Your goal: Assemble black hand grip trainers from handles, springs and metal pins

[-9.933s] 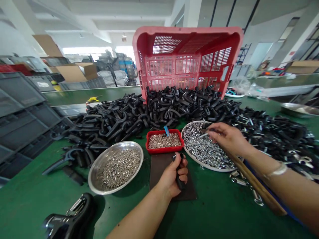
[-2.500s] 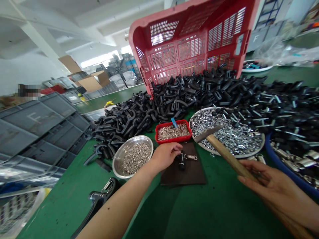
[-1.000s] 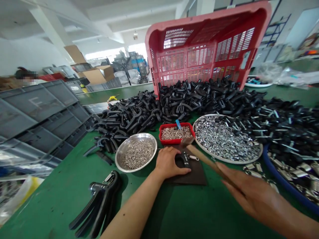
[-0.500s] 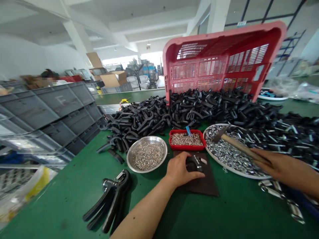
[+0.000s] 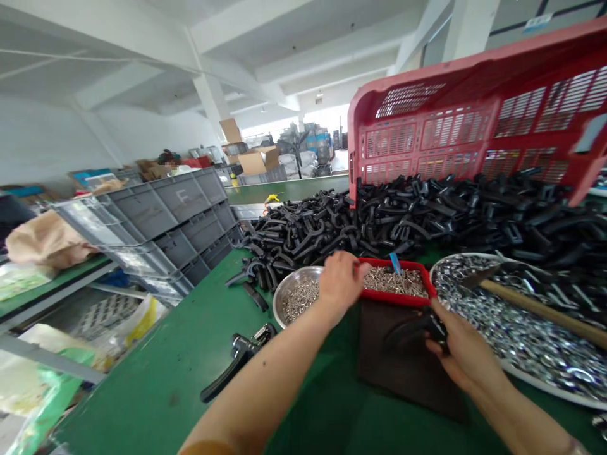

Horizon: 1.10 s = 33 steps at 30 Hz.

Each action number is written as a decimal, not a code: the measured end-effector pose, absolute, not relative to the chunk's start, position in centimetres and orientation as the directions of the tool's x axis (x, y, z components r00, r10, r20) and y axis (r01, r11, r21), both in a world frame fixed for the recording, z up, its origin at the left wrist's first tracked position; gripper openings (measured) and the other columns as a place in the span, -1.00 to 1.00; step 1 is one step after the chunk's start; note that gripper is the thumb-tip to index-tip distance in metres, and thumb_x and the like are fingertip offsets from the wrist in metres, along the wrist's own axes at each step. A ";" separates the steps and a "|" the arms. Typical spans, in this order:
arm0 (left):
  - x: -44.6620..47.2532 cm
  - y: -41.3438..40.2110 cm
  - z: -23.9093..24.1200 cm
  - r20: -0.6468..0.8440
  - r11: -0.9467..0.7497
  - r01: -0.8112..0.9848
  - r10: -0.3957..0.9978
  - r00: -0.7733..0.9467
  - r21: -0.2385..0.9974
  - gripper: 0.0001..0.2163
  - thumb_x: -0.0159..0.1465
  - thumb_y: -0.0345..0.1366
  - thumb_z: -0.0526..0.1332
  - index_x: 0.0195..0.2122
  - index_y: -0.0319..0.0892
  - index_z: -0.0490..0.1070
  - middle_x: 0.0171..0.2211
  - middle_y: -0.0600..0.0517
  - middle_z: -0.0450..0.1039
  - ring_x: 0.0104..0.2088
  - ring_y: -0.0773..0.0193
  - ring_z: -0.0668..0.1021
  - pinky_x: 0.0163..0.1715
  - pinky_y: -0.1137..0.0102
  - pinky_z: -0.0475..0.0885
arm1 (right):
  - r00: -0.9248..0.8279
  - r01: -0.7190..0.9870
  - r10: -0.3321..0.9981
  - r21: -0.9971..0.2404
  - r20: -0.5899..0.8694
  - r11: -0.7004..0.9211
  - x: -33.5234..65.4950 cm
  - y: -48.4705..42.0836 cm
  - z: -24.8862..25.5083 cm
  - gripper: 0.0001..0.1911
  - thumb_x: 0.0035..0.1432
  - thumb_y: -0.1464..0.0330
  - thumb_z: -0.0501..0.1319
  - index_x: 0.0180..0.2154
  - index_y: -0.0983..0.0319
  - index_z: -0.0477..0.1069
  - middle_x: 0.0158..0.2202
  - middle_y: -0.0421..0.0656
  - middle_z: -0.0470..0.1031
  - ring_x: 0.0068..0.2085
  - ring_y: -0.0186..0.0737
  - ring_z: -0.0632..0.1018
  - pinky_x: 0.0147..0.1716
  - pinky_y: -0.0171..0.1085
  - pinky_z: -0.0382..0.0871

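My right hand (image 5: 462,355) grips a black hand-grip part (image 5: 415,328) above the dark brown mat (image 5: 403,373). My left hand (image 5: 339,281) hovers at the left rim of the small red tray of pins (image 5: 396,284), beside the steel bowl of rings (image 5: 296,296); I cannot see anything in it. The wooden-handled hammer (image 5: 535,306) lies across the big steel plate of washers (image 5: 516,328), with no hand on it.
A large heap of black plastic handles (image 5: 408,218) spills from the tipped red crate (image 5: 474,120). Finished black grippers (image 5: 237,360) lie on the green table at the left. Grey crates (image 5: 165,215) are stacked beyond the table's left edge.
My right hand has let go of the hammer, now resting on the washer plate, and taken the black part from the mat. My left hand left the part and moved up to the red tray.
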<state>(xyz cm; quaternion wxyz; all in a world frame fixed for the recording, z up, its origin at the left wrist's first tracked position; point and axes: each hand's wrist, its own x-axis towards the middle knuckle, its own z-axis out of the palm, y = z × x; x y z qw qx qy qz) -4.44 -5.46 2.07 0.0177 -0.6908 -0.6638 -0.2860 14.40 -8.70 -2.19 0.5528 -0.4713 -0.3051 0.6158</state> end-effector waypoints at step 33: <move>3.3 -10.6 -0.2 0.115 -0.112 0.166 0.993 -0.009 0.980 -0.56 0.21 0.12 -0.19 -0.29 -0.16 0.22 -0.68 0.15 0.17 -0.68 0.39 0.28 -0.68 0.47 0.22 | -0.066 0.308 0.950 -0.899 0.306 0.311 15.8 -11.6 0.7 -0.71 0.12 0.14 0.03 -0.23 0.19 0.32 -0.61 -0.27 0.35 -0.64 -0.33 0.37 -0.63 -0.33 0.24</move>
